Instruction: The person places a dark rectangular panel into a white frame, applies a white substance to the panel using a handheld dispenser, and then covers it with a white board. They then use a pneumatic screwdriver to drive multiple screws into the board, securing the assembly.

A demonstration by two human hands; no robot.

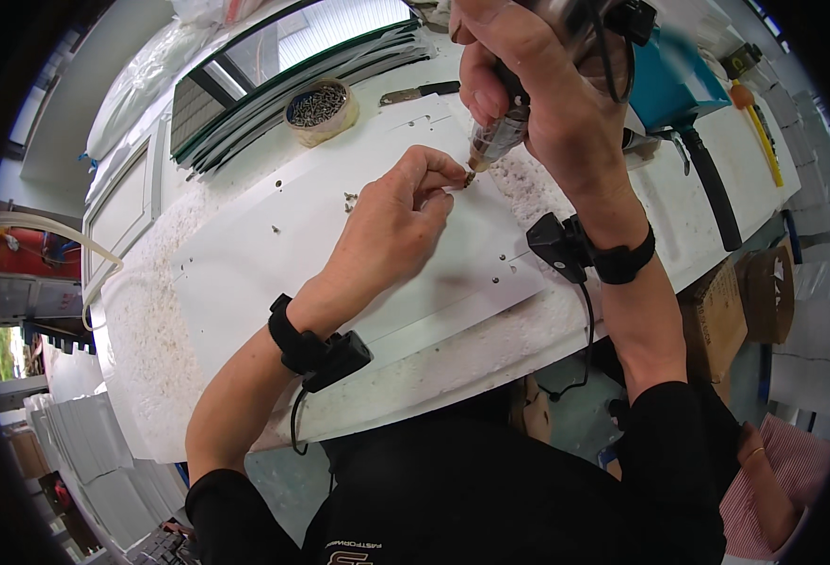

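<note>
My right hand (580,118) is wrapped round a power screwdriver (500,138), its nose pointing down at the far part of a white panel (340,282). Much of the tool's body is hidden behind my fingers. At its tip, the thumb and fingertips of my left hand (396,221) pinch a small dark screw (470,178) against the panel. A few loose screws (350,201) lie beside my left hand. Small dark fittings or screws (503,257) also dot the panel near its right edge.
A round tub of screws (321,108) stands at the far side, beside stacked glass panes (245,113). A utility knife (420,92) lies behind the panel. To the right are a blue container (674,85), a black-handled tool (712,188) and cardboard boxes (716,306). Another person's arm (768,490) shows lower right.
</note>
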